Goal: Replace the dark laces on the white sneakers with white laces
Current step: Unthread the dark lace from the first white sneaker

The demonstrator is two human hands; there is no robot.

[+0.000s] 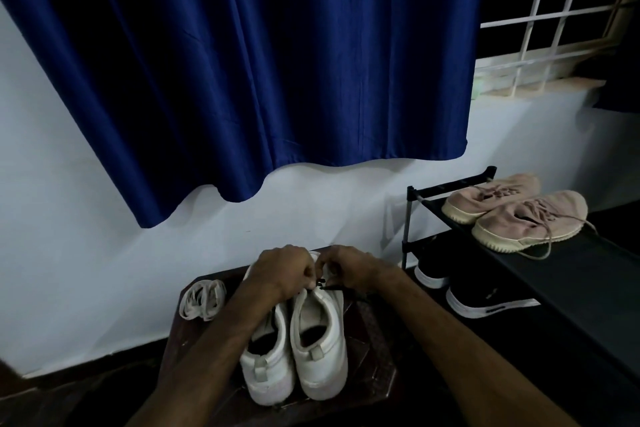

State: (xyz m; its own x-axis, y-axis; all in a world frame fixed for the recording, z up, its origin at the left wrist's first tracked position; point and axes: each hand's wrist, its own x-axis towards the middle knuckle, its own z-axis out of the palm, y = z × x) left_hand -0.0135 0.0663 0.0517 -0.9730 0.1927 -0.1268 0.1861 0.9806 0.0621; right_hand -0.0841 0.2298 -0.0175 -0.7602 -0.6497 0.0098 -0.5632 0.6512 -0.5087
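Two white sneakers stand side by side, heels towards me, on a dark wooden stool (375,350): the left sneaker (268,367) and the right sneaker (320,340). My left hand (285,270) and my right hand (349,265) are both over the front of the right sneaker, fingers curled and pinching its dark lace (334,287). A loose end of that lace trails to the right over the shoe's side. A bundle of white laces (202,298) lies on the stool's far left corner. My hands hide the eyelets.
A black shoe rack (568,274) stands to the right, with a pair of beige sneakers (519,215) on top and black shoes with white soles (485,302) below. A blue curtain (242,62) hangs on the white wall behind. A barred window is at the upper right.
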